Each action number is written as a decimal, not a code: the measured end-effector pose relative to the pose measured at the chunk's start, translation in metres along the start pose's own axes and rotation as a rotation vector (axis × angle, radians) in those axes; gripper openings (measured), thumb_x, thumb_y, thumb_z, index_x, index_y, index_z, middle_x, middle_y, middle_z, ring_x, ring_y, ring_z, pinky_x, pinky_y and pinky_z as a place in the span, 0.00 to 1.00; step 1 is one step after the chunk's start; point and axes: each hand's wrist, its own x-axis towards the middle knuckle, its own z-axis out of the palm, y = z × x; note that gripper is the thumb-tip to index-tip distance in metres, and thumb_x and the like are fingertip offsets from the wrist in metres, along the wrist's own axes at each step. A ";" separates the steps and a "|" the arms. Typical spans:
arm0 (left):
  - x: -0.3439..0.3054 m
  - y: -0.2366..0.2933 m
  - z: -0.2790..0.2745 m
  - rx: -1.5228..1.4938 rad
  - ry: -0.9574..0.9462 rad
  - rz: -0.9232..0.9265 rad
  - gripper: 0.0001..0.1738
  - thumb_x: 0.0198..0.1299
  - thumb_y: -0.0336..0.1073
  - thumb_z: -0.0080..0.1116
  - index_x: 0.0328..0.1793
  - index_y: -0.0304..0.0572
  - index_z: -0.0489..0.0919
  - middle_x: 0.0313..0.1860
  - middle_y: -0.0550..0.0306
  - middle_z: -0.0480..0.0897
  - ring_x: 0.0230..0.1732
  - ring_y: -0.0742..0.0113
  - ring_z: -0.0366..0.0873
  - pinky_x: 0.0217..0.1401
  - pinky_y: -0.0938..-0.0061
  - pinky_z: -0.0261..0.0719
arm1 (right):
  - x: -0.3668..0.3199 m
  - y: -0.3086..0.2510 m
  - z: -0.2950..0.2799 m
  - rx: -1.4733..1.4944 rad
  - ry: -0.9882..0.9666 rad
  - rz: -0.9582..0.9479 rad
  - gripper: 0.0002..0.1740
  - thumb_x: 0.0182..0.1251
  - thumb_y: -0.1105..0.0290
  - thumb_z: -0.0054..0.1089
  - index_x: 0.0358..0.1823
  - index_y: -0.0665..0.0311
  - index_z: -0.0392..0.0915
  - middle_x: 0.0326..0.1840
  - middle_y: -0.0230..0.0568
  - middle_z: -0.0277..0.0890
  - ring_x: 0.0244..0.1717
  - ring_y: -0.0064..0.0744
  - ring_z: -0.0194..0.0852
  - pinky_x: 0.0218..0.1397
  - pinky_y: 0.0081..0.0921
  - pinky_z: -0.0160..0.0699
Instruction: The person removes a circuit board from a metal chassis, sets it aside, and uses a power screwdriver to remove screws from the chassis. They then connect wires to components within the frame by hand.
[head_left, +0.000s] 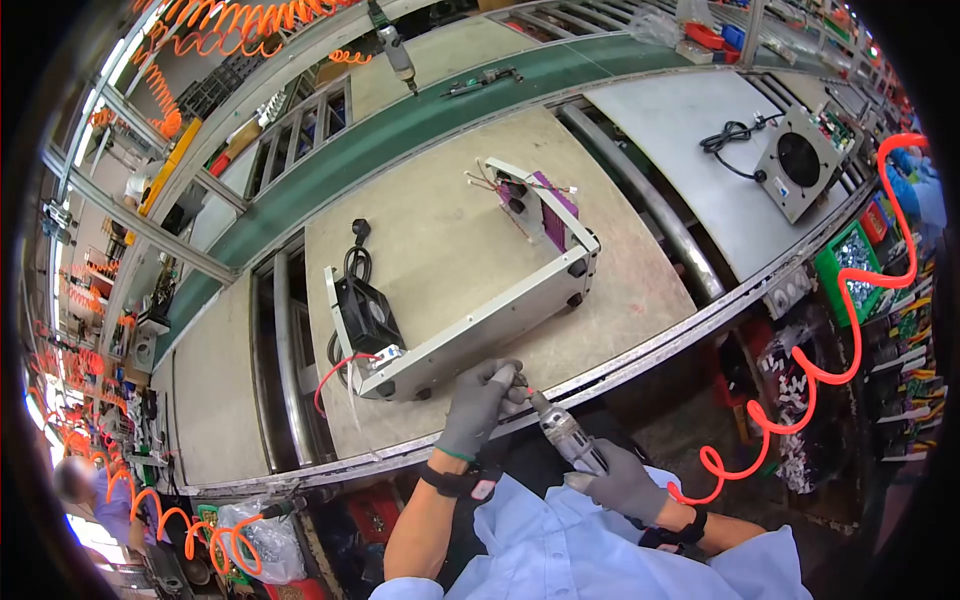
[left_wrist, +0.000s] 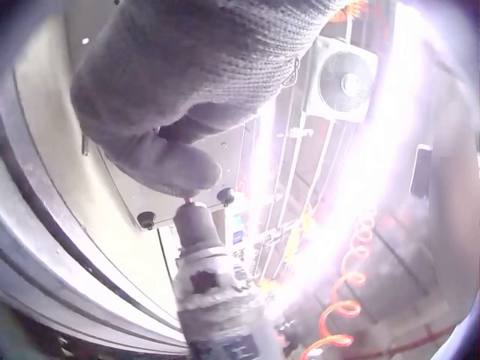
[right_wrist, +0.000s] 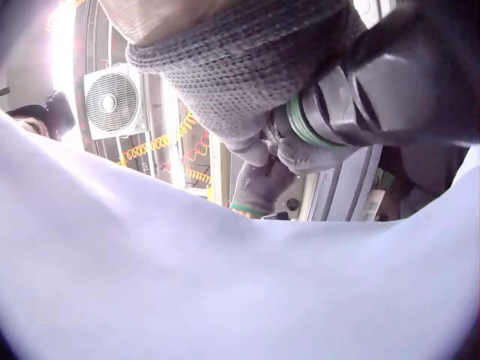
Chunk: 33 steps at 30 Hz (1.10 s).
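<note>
Hands in grey gloves meet at the bench [head_left: 440, 250] edge, beside a metal chassis [head_left: 480, 322]. Fingers of the right hand [head_left: 625, 485] grip a pneumatic screwdriver [head_left: 563, 435]; the left hand [head_left: 480, 400] pinches its tip. If that tip spun now, the glove would likely snag.

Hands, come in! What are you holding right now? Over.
Right hand grips the driver. Left hand pinches its tip. Chassis on the bench just ahead, nothing between. Over.
</note>
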 end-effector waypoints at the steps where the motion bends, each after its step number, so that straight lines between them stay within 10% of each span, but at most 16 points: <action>1: 0.003 -0.006 -0.008 -0.067 -0.039 -0.013 0.13 0.76 0.38 0.56 0.54 0.34 0.81 0.36 0.59 0.83 0.30 0.78 0.78 0.28 0.84 0.76 | 0.001 -0.001 0.001 0.006 -0.015 0.006 0.30 0.59 0.52 0.75 0.55 0.65 0.78 0.40 0.45 0.82 0.38 0.34 0.81 0.45 0.34 0.80; 9: 0.004 -0.030 -0.037 -0.313 -0.181 0.028 0.12 0.75 0.40 0.59 0.45 0.38 0.80 0.33 0.60 0.82 0.28 0.78 0.78 0.27 0.83 0.75 | 0.005 -0.005 -0.002 -0.019 -0.135 0.026 0.33 0.58 0.52 0.75 0.59 0.63 0.77 0.45 0.50 0.84 0.45 0.42 0.84 0.53 0.37 0.81; 18: -0.005 -0.019 -0.033 -0.054 -0.071 -0.047 0.13 0.74 0.41 0.61 0.45 0.36 0.82 0.32 0.59 0.84 0.30 0.75 0.81 0.29 0.84 0.76 | 0.002 -0.012 -0.013 0.137 -0.271 0.097 0.29 0.63 0.54 0.73 0.59 0.64 0.76 0.35 0.32 0.76 0.26 0.18 0.73 0.30 0.22 0.76; 25: 0.005 -0.024 -0.036 -0.201 -0.312 0.045 0.17 0.75 0.44 0.60 0.45 0.34 0.82 0.31 0.60 0.83 0.24 0.78 0.77 0.27 0.82 0.74 | 0.002 -0.020 -0.031 0.261 -0.388 0.262 0.28 0.65 0.55 0.73 0.58 0.65 0.75 0.32 0.33 0.75 0.25 0.19 0.73 0.26 0.23 0.75; 28: -0.001 -0.010 -0.016 0.066 -0.105 -0.041 0.15 0.74 0.43 0.60 0.43 0.36 0.82 0.31 0.55 0.84 0.26 0.70 0.80 0.30 0.75 0.78 | -0.001 -0.015 -0.018 0.230 -0.246 0.154 0.26 0.65 0.56 0.73 0.55 0.66 0.75 0.30 0.33 0.74 0.23 0.19 0.73 0.25 0.23 0.74; 31: 0.014 -0.029 -0.013 0.942 0.294 0.847 0.10 0.71 0.39 0.60 0.45 0.39 0.83 0.37 0.48 0.85 0.33 0.56 0.84 0.35 0.64 0.82 | 0.007 -0.005 -0.010 0.211 -0.148 0.095 0.25 0.65 0.56 0.73 0.53 0.66 0.75 0.30 0.34 0.74 0.23 0.20 0.72 0.25 0.24 0.74; 33: 0.022 -0.036 -0.011 1.187 0.345 0.808 0.06 0.66 0.34 0.59 0.45 0.44 0.81 0.38 0.47 0.82 0.35 0.48 0.84 0.35 0.58 0.83 | 0.010 -0.007 -0.013 0.192 -0.138 0.117 0.25 0.64 0.56 0.73 0.52 0.66 0.75 0.30 0.34 0.74 0.23 0.20 0.72 0.25 0.24 0.75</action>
